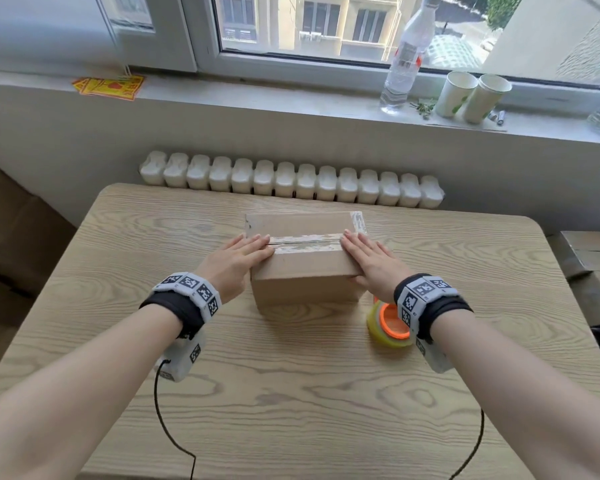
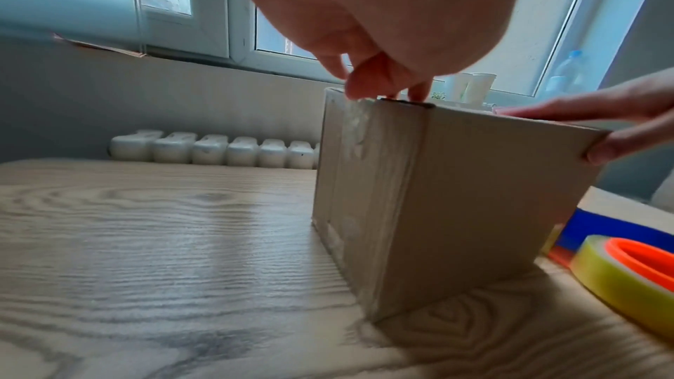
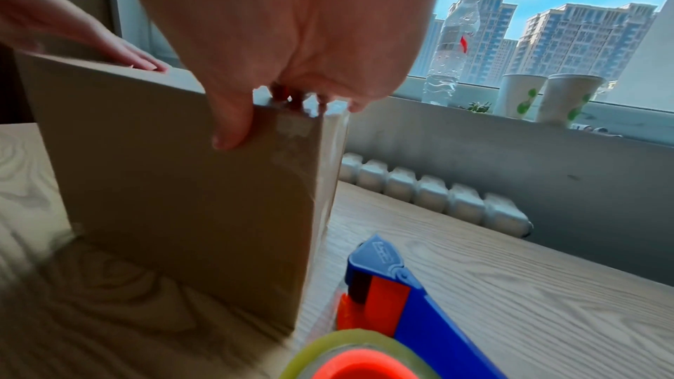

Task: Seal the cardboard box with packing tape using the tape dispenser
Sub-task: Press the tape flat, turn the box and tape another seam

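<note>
A brown cardboard box [image 1: 305, 268] stands in the middle of the wooden table [image 1: 291, 393], flaps down, with clear tape [image 1: 305, 242] along its top seam and over its right end. My left hand [image 1: 243, 254] lies flat on the box's top left edge, fingers straight. On the top right edge my right hand [image 1: 364, 254] rests flat too; in the right wrist view its thumb [image 3: 233, 131] presses the box's near face [image 3: 175, 198]. The blue and orange tape dispenser [image 1: 388, 323], with a yellowish tape roll, lies on the table just right of the box, under my right wrist.
A white radiator [image 1: 291, 183] runs behind the table. On the windowsill stand a plastic bottle [image 1: 407, 57] and two paper cups [image 1: 471, 97]. More cardboard [image 1: 589, 258] sits off the table's right side. Black cables [image 1: 167, 427] trail from my wrists over the near tabletop.
</note>
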